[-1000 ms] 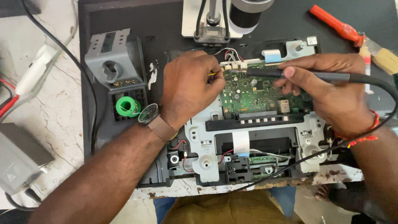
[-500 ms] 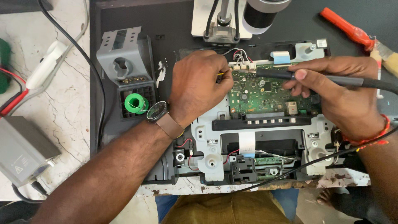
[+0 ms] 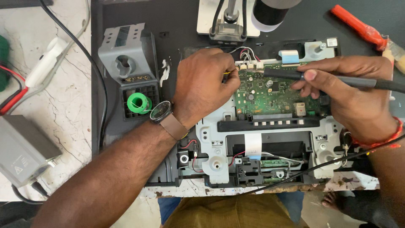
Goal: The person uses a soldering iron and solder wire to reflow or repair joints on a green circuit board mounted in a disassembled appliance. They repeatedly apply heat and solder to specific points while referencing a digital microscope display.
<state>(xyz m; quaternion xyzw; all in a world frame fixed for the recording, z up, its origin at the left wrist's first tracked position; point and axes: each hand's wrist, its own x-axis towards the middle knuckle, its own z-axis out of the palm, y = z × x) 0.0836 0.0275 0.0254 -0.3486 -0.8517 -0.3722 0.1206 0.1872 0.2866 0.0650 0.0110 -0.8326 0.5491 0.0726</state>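
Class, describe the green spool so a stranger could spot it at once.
Start at the black work mat, then find the grey tool stand on its left side. In the stand's dark lower tray sits the green spool, the only bright green round thing there.

The table [image 3: 63, 118] is white stone with thin dark cracks in it. A big black mat [image 3: 177, 21] covers most of it, from the middle out to 3 o'clock. On the mat, at the middle, lies an opened machine [image 3: 270, 169] with a green board. At 10 o'clock on the mat sits a grey stand [image 3: 126, 55] with a green roll. At 2 o'clock lies an orange tool [image 3: 358, 26]. On the bare stone at 8 o'clock sits a grey box [image 3: 23, 147].
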